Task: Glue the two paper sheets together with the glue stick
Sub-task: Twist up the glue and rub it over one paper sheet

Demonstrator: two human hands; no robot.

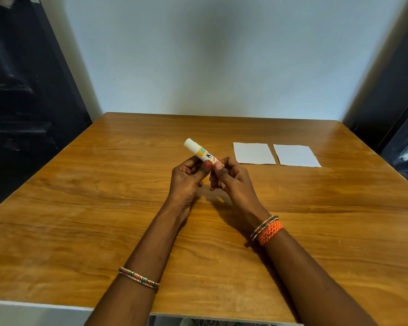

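A white glue stick [199, 150] with a yellow label points up and to the left above the middle of the wooden table [104, 208]. Its white cap end is the far end. My left hand [187, 176] grips the tube's middle with the thumb on the label. My right hand [231, 178] pinches the near end of the tube. Two white paper sheets lie flat side by side to the right of my hands: the left sheet [253, 153] and the right sheet [296, 155], a narrow gap between them.
A pale wall [222, 55] stands behind the table's far edge. Dark panels [21, 102] flank the table on the left and on the right. Bangles sit on both wrists, and an orange woven band [270, 232] on the right wrist.
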